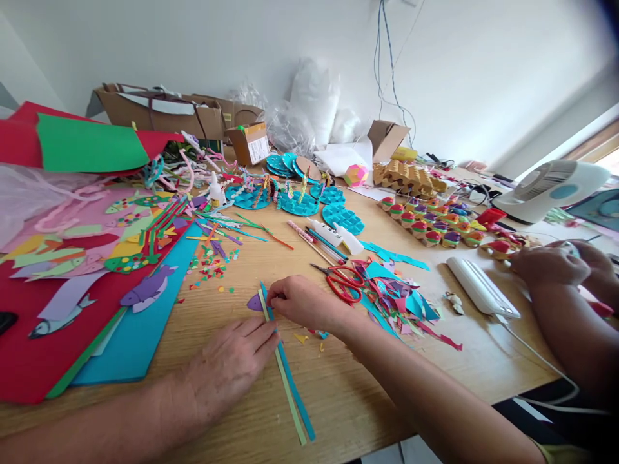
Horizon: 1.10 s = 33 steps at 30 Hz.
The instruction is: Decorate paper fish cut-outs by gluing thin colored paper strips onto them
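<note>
A pale green paper strip (pixel 289 393) and a blue paper strip (pixel 300 399) lie side by side on the table, running toward its front edge. My left hand (pixel 236 354) rests flat with its fingers stretched out, the fingertips on the strips. Just beyond it, my right hand (pixel 302 299) is closed, with bent fingers at the upper part of the blue strip; the exact grip is partly hidden. A small purple paper fish piece (pixel 254 303) lies at the strips' far end, partly under the green one.
Red scissors (pixel 344 283) lie beside a heap of paper scraps (pixel 399 296). Glue bottles (pixel 333 233) and coloured sheets (pixel 140 348) are around. Painted egg-carton pieces (pixel 435 222), a white power bank (pixel 483 287) with cable and a fan (pixel 551 187) stand right. Another person's hands (pixel 556 264) work there.
</note>
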Motion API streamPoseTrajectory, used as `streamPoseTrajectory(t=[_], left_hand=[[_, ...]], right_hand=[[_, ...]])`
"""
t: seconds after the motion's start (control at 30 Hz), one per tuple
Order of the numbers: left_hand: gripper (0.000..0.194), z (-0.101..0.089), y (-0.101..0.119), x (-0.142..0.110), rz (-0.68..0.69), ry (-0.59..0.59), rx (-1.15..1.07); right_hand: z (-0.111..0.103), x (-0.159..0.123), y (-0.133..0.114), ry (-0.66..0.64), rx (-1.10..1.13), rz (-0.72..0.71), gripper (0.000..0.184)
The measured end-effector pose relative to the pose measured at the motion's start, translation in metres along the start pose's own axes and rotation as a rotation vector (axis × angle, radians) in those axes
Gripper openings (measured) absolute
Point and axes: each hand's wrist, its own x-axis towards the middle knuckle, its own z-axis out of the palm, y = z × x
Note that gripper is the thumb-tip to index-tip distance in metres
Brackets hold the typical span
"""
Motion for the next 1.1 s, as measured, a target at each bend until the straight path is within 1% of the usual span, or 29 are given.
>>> streamPoseTrajectory(t=[0.13,0.27,0.33,0.53,0.73,0.83,0.97,1.1], left_hand=[[0.034,0.001,-0.001,-0.001,0.0,0.003,-0.005],[0.034,0.003,-0.001,-0.003,0.01,0.0,0.009],[0.034,0.004,-0.001,-0.003,0.015,0.022,0.017],[0.034,0.004,0.001,-0.004,-0.001,0.088,0.017],[0.03,0.004,0.003,-0.004,-0.011,0.082,0.029],[0.029,0.006,0.002,-0.005,-0.016,0.082,0.021],[0.031,0.009,0.002,-0.006,-0.002,0.107,0.011],[0.036,0.003,-0.002,-0.01,0.017,0.16,-0.048]], right_hand=[[-0.001,0.002,0.0,-0.02,-0.043,0.007,0.029],[-0.001,0.007,0.0,-0.011,-0.103,-0.008,0.031],[-0.001,0.01,0.0,-0.006,-0.122,-0.007,0.031],[-0.005,0.021,0.0,-0.007,-0.132,0.0,0.03],[-0.008,0.034,0.003,0.002,-0.119,0.006,0.029],[-0.009,0.039,0.001,0.029,-0.118,0.007,0.027],[-0.013,0.035,-0.001,0.108,-0.109,0.002,0.027],[-0.014,0.015,0.003,0.178,-0.096,0.001,0.024]])
